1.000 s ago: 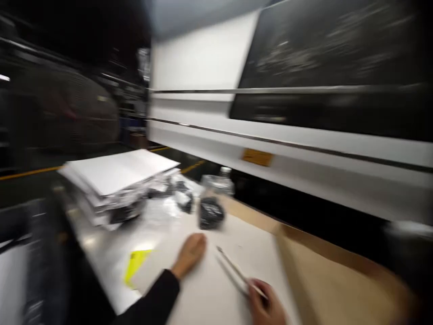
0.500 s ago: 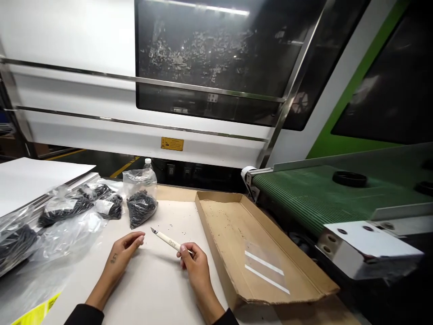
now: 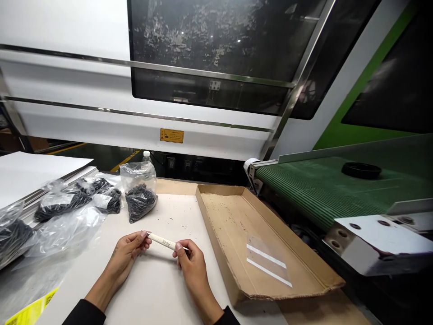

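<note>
A slim white craft knife (image 3: 161, 241) is held between both hands just above the white tabletop (image 3: 158, 293). My right hand (image 3: 190, 266) pinches its rear end. My left hand (image 3: 127, 253) has its fingertips closed on the blade end, so the tip is hidden. A clear bag of small black parts (image 3: 139, 198) stands just beyond the hands.
A shallow cardboard tray (image 3: 304, 271) with a clear bag in it lies to the right. Beyond it runs a green conveyor belt (image 3: 314, 189) carrying a black ring (image 3: 361, 170). More bags of black parts (image 3: 64, 203) and stacked white sheets (image 3: 30, 171) sit at left. A machine stands behind the table.
The view swung right, then steadied. My left hand moved in from the table and closed its fingertips on the knife's blade end; the right hand kept its hold.
</note>
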`<state>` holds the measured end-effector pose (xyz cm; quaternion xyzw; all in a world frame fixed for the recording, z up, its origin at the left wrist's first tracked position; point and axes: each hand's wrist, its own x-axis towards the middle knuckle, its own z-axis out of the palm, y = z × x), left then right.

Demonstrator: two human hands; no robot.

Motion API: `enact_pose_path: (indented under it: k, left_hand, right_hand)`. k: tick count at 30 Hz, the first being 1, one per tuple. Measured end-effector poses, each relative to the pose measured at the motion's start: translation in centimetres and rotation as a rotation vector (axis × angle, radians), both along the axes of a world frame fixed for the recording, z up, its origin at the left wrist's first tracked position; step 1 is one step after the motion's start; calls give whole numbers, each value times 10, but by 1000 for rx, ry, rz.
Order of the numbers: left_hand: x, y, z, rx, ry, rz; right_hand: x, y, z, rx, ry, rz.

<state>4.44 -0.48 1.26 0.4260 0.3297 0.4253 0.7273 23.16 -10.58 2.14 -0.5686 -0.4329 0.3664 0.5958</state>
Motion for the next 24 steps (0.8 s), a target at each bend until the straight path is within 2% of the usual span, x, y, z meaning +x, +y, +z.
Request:
enact_pose_path:
  k: [8,16,24]
  left_hand:
    - [-4,6,2,-94,-7,136]
    - [-1,-1,4,-62,-12,43]
    - [0,-1,5,-47,14,63]
  right_hand:
    - [5,2,-5,-18,54,-5]
    - [4,3,-7,2,35,3]
    - [3,0,-9,-28,-117,-8]
